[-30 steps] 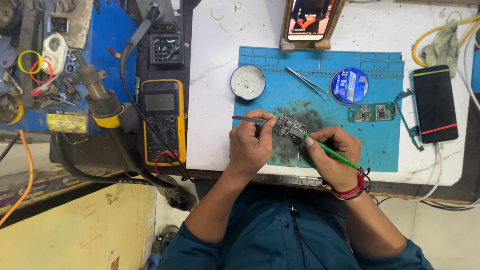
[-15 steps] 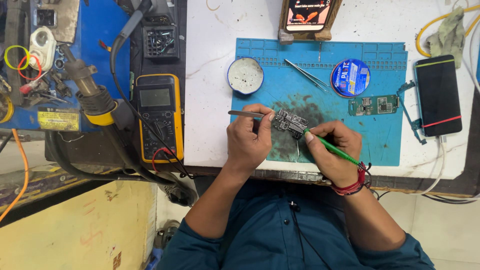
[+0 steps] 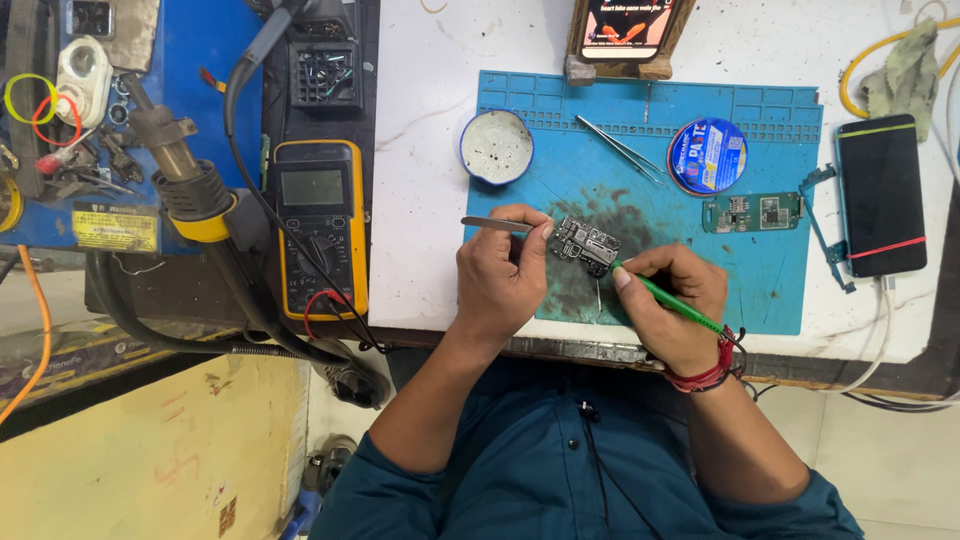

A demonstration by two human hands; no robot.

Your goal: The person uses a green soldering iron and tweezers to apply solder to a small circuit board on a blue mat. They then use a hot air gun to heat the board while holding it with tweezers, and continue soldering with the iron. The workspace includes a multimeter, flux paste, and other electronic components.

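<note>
My left hand (image 3: pixel 505 270) pinches a pair of metal tweezers (image 3: pixel 488 223) whose handle sticks out to the left; its fingertips rest against a small dark circuit board (image 3: pixel 588 245) lying on a blue work mat (image 3: pixel 760 270). My right hand (image 3: pixel 668 300) grips a thin green-handled tool (image 3: pixel 668 297) like a pen, its tip touching the board's right edge. The board sits over a dark stained patch of the mat.
On the mat lie a round white tin (image 3: pixel 497 147), a second pair of tweezers (image 3: pixel 620 150), a blue round reel (image 3: pixel 708 156) and a green circuit board (image 3: pixel 752 212). A black phone (image 3: pixel 880 195) lies at right. A yellow multimeter (image 3: pixel 318 225) and a hot-air handpiece (image 3: pixel 180 170) are at left.
Both hands stay on the circuit board with only slight shifts. The camera view has drifted a little; nothing was picked up or let go.
</note>
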